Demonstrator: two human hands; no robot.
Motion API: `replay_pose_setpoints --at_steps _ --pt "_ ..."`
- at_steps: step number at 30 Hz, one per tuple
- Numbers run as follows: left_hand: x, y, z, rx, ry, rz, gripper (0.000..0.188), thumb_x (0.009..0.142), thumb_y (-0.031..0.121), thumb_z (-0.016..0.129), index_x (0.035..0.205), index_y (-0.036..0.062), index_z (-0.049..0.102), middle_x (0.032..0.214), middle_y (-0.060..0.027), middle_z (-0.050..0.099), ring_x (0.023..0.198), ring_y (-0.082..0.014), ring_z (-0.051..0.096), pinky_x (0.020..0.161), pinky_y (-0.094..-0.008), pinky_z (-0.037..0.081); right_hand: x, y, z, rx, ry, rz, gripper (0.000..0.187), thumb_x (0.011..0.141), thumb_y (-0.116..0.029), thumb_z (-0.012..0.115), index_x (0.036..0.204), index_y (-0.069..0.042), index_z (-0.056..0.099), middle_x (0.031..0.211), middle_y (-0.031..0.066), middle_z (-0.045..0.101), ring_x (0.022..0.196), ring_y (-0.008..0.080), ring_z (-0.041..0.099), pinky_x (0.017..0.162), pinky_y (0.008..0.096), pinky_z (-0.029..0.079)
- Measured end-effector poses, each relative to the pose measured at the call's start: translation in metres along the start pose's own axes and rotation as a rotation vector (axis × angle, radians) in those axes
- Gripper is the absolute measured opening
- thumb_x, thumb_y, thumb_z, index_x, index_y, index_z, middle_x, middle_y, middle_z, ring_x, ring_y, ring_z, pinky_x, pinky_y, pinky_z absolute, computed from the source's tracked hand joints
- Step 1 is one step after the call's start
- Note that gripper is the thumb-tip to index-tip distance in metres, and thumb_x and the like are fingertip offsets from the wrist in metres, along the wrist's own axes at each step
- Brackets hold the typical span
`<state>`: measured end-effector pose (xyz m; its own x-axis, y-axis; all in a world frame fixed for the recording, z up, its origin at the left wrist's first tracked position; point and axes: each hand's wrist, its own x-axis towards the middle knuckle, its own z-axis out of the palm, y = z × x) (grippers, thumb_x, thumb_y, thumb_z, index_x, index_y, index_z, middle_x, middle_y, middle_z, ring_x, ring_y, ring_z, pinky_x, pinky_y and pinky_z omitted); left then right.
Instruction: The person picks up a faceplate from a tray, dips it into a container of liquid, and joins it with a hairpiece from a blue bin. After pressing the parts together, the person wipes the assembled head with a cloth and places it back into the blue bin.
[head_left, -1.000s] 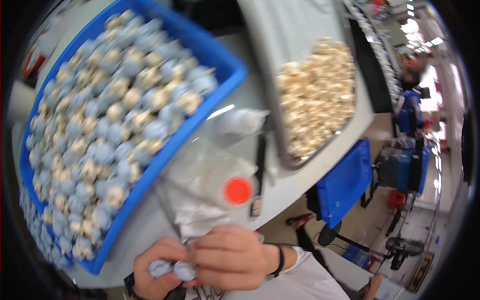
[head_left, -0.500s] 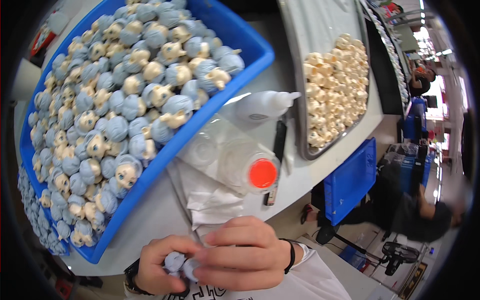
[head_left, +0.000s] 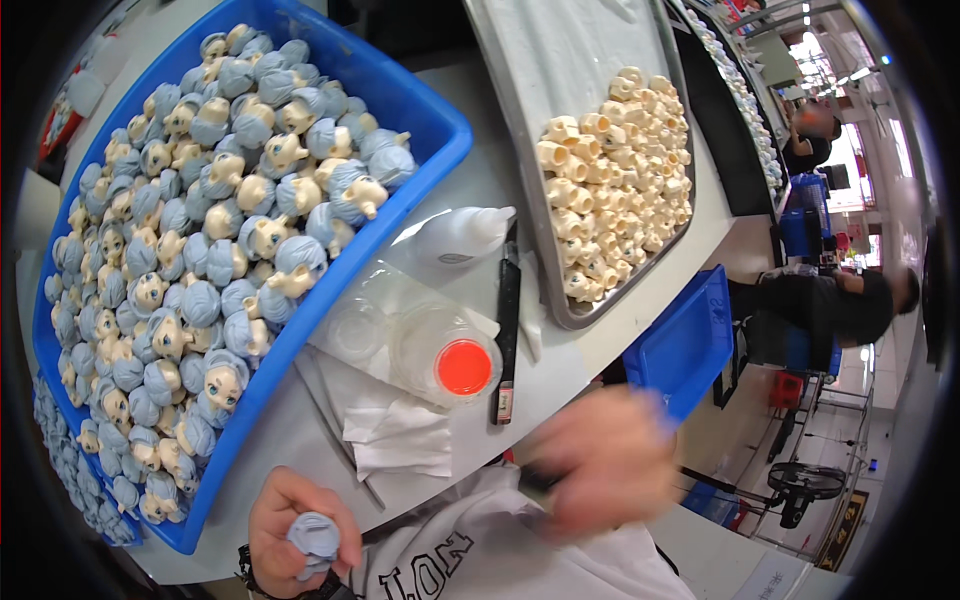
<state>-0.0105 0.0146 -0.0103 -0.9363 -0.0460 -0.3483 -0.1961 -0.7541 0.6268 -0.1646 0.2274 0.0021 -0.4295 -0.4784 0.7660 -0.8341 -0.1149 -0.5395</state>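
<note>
My left hand (head_left: pixel 275 515) is closed at the table's near edge, its fingers wrapped round a grey-blue doll hair piece (head_left: pixel 315 535). More grey-blue shows below that piece, but I cannot make out whether it is separate. My right hand (head_left: pixel 605 455) is off to the right, beyond the table edge near a blue tray. Motion smears its fingers, so anything in them is hidden. Doll heads with grey-blue hair (head_left: pixel 165 290) fill a big blue bin (head_left: pixel 345 265) on the left. Several bare cream-coloured doll face parts (head_left: pixel 620 190) lie on a metal tray (head_left: pixel 520 70) to the right.
Between bin and tray stand a white squeeze bottle (head_left: pixel 460 235), a clear jar (head_left: pixel 420 345) with a red-orange disc, and a black-handled tool (head_left: pixel 508 340). Folded white tissue (head_left: pixel 400 440) lies nearer me. A blue tray (head_left: pixel 690 340) sits beyond the edge; a person (head_left: pixel 830 310) is farther off.
My hands were together over the grey-blue hair pieces; my right hand has swung away up and to the right. My left hand has moved slightly left, keeping a piece.
</note>
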Motion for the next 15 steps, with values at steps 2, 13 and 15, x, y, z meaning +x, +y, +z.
replay_pose_setpoints --at_steps 2,13,15 --pt "-0.004 0.009 0.004 -0.064 -0.013 -0.005 0.044 0.080 0.039 0.062 0.094 0.0030 0.040 0.066 -0.0131 0.051 0.050 -0.0179 0.049 0.043 -0.0246 0.040 0.016 0.001 -0.050 -0.565 0.445 0.394 0.011 0.087 -0.008 0.054 0.080 0.000 0.057 0.075 0.0109 0.060 0.077 0.0164 0.058 0.068 0.0275 0.048" --pt "-0.003 0.007 -0.016 -0.499 -0.101 -0.262 0.035 0.092 0.036 0.040 0.104 0.0029 0.039 0.079 -0.0162 0.047 0.049 -0.0203 0.041 0.039 -0.0291 0.032 0.000 0.134 -0.209 -0.883 -0.227 0.739 0.028 0.073 -0.003 0.064 0.101 -0.007 0.065 0.087 0.0054 0.058 0.066 0.0118 0.052 0.056 0.0230 0.042" --pt "-0.002 0.006 -0.021 -0.440 -0.115 -0.260 0.035 0.092 0.036 0.040 0.103 0.0029 0.039 0.078 -0.0162 0.047 0.049 -0.0202 0.041 0.038 -0.0291 0.032 -0.005 0.145 -0.215 -0.859 -0.266 0.621 0.027 0.072 -0.002 0.065 0.099 -0.005 0.065 0.085 0.0055 0.056 0.064 0.0123 0.051 0.055 0.0240 0.042"
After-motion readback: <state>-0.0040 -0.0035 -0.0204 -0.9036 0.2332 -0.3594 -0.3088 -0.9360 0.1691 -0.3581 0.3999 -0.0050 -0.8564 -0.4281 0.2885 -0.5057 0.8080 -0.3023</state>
